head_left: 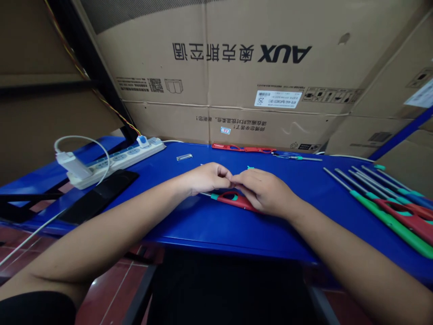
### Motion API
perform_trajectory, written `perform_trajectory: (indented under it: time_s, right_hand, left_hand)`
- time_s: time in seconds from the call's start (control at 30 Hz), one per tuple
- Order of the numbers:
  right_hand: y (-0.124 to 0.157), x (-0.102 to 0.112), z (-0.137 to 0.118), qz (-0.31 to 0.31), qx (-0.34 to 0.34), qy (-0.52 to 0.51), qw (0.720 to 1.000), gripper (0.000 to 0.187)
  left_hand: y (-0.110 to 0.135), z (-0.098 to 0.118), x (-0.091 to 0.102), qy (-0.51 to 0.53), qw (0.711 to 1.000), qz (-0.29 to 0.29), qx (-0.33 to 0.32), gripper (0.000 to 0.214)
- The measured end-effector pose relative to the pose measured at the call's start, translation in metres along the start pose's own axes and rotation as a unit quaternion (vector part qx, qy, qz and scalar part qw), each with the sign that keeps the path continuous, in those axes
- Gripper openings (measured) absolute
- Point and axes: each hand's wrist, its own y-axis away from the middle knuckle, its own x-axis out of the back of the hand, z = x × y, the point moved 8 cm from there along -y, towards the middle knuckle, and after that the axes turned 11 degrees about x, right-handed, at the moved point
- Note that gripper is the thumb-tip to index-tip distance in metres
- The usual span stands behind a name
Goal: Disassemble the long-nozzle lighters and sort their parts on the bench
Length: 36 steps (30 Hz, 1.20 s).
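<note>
My left hand (210, 178) and my right hand (267, 191) meet over the middle of the blue table, fingers closed and fingertips pinched together. Whatever sits between them is too small or hidden to make out. Just below lies a red long-nosed gas lighter (234, 200) with a teal collar and a metal tube pointing left; its right end is covered by my right hand. Whether that hand touches it, I cannot tell. Behind the right hand a small teal piece (250, 168) peeks out. A small silvery metal part (184, 157) rests farther back, left of centre.
Red plastic casing pieces (243, 148) and a thin metal tube with wire (299, 158) lie along the back. Several lighters (389, 216) are lined up at right. A power strip (118, 160) and a black phone-like slab (99, 194) occupy the left. Cardboard (233, 81) walls the back.
</note>
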Motion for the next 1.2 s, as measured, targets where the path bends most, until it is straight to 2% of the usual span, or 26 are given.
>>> perform_trajectory:
  time_s: [0.27, 0.4, 0.5, 0.57, 0.63, 0.7, 0.77, 0.87, 1.0, 1.1, 1.2]
  right_hand:
    - [0.003, -0.004, 0.006, -0.027, -0.018, 0.011, 0.999, 0.030]
    - [0.004, 0.000, 0.007, -0.022, -0.028, 0.013, 0.999, 0.032]
    - [0.006, 0.008, 0.011, -0.014, -0.034, 0.024, 0.999, 0.028]
    - [0.009, 0.018, 0.018, 0.013, -0.051, 0.027, 0.998, 0.026]
    - [0.015, 0.028, 0.029, 0.041, -0.082, 0.028, 0.995, 0.021]
    - [0.020, 0.032, 0.040, 0.039, -0.114, 0.027, 0.992, 0.018]
    - [0.025, 0.030, 0.049, 0.012, -0.140, 0.009, 0.990, 0.019]
    - [0.029, 0.024, 0.055, -0.017, -0.173, -0.040, 0.984, 0.018]
    - [0.029, 0.016, 0.050, -0.043, -0.182, -0.088, 0.978, 0.013]
    - [0.023, 0.009, 0.037, -0.060, -0.122, -0.114, 0.984, 0.012]
    - [0.018, 0.001, 0.024, -0.062, -0.058, -0.153, 0.985, 0.012]
  left_hand:
    - [0.001, 0.003, -0.003, 0.037, 0.999, -0.008, -0.002, 0.009]
    - [0.001, 0.006, -0.005, 0.060, 0.997, -0.021, -0.032, 0.009]
    - [0.003, 0.009, -0.007, 0.021, 0.998, -0.014, -0.060, 0.014]
    - [0.007, 0.015, -0.009, -0.055, 0.992, 0.017, -0.112, 0.021]
    - [0.016, 0.027, -0.018, -0.161, 0.964, 0.052, -0.205, 0.029]
    - [0.024, 0.034, -0.036, -0.262, 0.921, 0.060, -0.283, 0.036]
    - [0.027, 0.034, -0.053, -0.332, 0.888, 0.036, -0.315, 0.041]
    - [0.027, 0.029, -0.065, -0.384, 0.866, -0.012, -0.319, 0.040]
    - [0.031, 0.025, -0.048, -0.417, 0.855, -0.040, -0.305, 0.033]
    - [0.034, 0.020, -0.027, -0.414, 0.865, -0.068, -0.273, 0.037]
    - [0.032, 0.017, -0.013, -0.406, 0.876, -0.072, -0.251, 0.038]
